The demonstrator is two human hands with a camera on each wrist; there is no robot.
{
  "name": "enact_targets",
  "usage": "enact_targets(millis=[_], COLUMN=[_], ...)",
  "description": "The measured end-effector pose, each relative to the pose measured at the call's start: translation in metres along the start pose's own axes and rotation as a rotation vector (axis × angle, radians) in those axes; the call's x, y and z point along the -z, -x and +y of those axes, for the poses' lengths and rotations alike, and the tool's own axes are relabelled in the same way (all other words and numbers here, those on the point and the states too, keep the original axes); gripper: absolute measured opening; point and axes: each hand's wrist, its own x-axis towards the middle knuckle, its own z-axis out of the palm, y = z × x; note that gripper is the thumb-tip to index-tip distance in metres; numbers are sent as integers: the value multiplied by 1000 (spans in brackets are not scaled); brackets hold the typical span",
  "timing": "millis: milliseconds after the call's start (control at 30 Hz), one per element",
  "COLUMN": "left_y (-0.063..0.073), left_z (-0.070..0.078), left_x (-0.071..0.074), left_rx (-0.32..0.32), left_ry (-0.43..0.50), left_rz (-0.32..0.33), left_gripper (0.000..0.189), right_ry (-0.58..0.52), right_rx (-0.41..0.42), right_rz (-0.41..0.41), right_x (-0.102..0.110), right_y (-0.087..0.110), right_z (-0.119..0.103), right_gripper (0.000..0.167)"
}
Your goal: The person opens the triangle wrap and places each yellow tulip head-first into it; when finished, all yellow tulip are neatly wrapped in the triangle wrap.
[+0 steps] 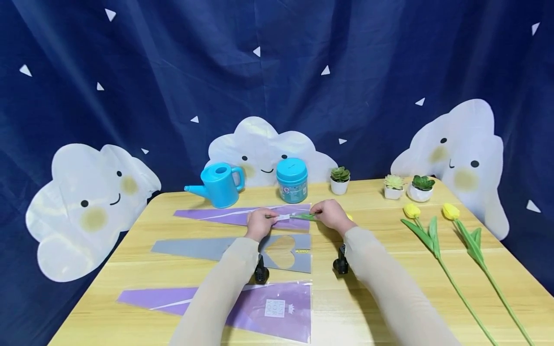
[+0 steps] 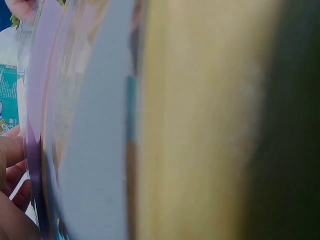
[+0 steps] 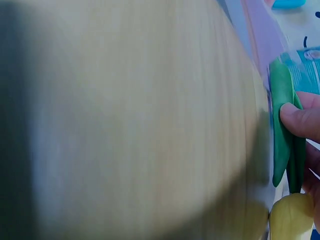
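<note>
In the head view, my right hand (image 1: 331, 215) pinches an artificial tulip by its green leaves (image 1: 304, 216) over the far purple flower sleeve (image 1: 233, 215). The right wrist view shows the thumb pressed on a leaf (image 3: 282, 120), with the yellow tulip bloom (image 3: 291, 217) below the fingers. My left hand (image 1: 261, 223) is at the middle of the same sleeve, its fingertips pinching the tulip's stem near the white printed label (image 1: 283, 217). In the left wrist view, the left fingers (image 2: 12, 150) are curled beside the purple sleeve (image 2: 40, 100).
A grey sleeve (image 1: 186, 246) and another purple sleeve (image 1: 246, 307) lie nearer. Two yellow tulips (image 1: 434, 245) (image 1: 476, 240) rest at right. Along the back stand a blue watering can (image 1: 220, 185), a teal-lidded tub (image 1: 292, 180) and small potted succulents (image 1: 340, 180) (image 1: 394, 187) (image 1: 421, 188).
</note>
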Motion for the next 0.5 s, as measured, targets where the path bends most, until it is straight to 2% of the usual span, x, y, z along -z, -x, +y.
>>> enact_targets(millis=[233, 333, 500], left_y=[0, 0, -1], left_z=[1, 1, -1], left_x=[-1, -1, 0], left_rx=[13, 20, 38], left_ry=[100, 98, 92], left_rz=[-17, -19, -50], left_gripper=[11, 12, 13], right_ry=[-39, -38, -65], right_rx=[-18, -23, -83], right_rz=[37, 25, -8], right_x=[-5, -4, 6], right_y=[-3, -4, -3], right_z=[-5, -5, -2], right_gripper=[13, 12, 17])
